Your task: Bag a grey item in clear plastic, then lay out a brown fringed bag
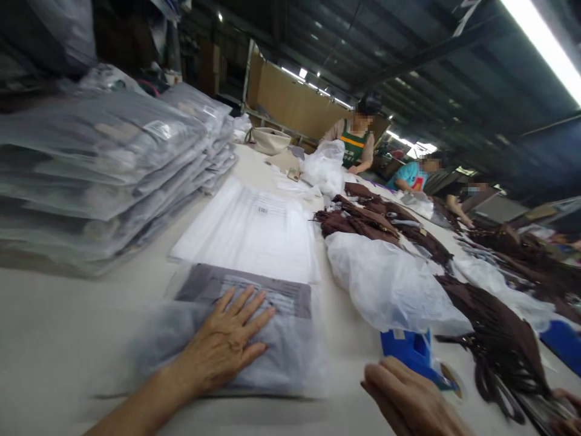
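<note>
My left hand (222,345) lies flat with fingers spread on a folded grey garment in a clear plastic bag (290,357). Printed text shows on the dark strip along the package's far edge. My right hand (403,393) is at the lower right, above the table, with its fingers curled together. Whatever it may hold is hidden. Just beyond it stands a blue tape dispenser (406,351) with a roll of tape. Behind the package lies a stack of flat white plastic bags (245,230) with printed text and a barcode.
Bagged grey garments (100,157) are piled high at the left. Crumpled clear plastic (390,278) and dark brown garments (494,327) cover the right side. Another person's hand (565,402) shows at the right edge. Co-workers, one in a green apron (351,148), stand farther back.
</note>
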The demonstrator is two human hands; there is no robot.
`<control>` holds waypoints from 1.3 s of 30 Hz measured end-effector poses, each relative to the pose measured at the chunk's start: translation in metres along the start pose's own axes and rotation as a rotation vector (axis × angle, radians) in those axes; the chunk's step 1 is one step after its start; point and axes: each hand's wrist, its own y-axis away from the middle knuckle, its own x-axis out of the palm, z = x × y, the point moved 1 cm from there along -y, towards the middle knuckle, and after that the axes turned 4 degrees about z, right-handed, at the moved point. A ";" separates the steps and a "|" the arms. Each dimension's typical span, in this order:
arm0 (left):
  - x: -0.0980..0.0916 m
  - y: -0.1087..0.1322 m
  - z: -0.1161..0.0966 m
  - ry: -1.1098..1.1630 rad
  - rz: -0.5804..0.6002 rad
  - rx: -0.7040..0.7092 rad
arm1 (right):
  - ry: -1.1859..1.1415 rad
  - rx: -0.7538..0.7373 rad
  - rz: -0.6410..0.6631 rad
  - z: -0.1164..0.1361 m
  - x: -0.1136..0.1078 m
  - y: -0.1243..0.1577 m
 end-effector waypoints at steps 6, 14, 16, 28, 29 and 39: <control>-0.002 0.001 -0.001 0.028 -0.019 -0.009 | -0.067 -0.217 0.355 0.006 -0.001 -0.118; 0.001 0.000 -0.002 0.070 -0.022 -0.015 | -0.411 -0.166 0.552 -0.023 0.046 -0.176; 0.002 0.000 -0.001 0.093 -0.018 -0.017 | -0.448 -0.089 0.543 -0.030 0.055 -0.180; 0.002 -0.001 0.000 -0.011 -0.050 0.005 | -0.239 0.200 -0.277 -0.007 0.070 -0.108; 0.001 -0.003 -0.001 -0.023 -0.048 0.008 | -0.170 0.103 -0.369 0.008 0.076 -0.098; -0.006 0.060 0.057 -0.116 0.071 -0.138 | -0.039 0.117 -0.432 0.059 0.138 -0.087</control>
